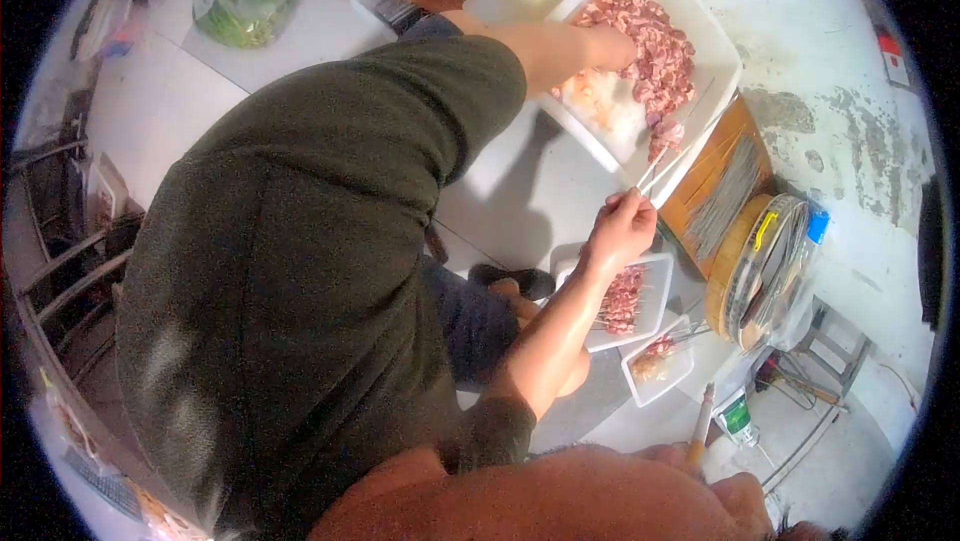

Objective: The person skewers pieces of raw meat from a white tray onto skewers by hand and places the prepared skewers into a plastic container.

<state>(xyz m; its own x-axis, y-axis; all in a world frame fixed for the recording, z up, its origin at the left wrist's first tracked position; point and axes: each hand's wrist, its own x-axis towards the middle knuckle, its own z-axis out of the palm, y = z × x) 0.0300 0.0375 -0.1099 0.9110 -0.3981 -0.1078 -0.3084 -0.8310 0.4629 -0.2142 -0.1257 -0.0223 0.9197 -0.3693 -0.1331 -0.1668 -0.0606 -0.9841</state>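
Observation:
My left hand (608, 46) reaches into a heap of cut raw meat (655, 66) in a large white tub (722, 36); its fingers are hidden or blurred against the meat. Over the tub's near corner, my right hand (622, 226) is closed around thin skewers (655, 179). Their far ends point toward the tub, beside some meat pieces at its corner. A pale, whitish mass (610, 106) lies in the tub next to the meat.
A white tray (657, 296) holds meat on skewers, with a smaller tray (665, 381) beside it. Loose skewers (730, 186) lie on a brown board near a round container (765, 271). Bagged greens (250, 1) lie at upper left. A wall stands beyond.

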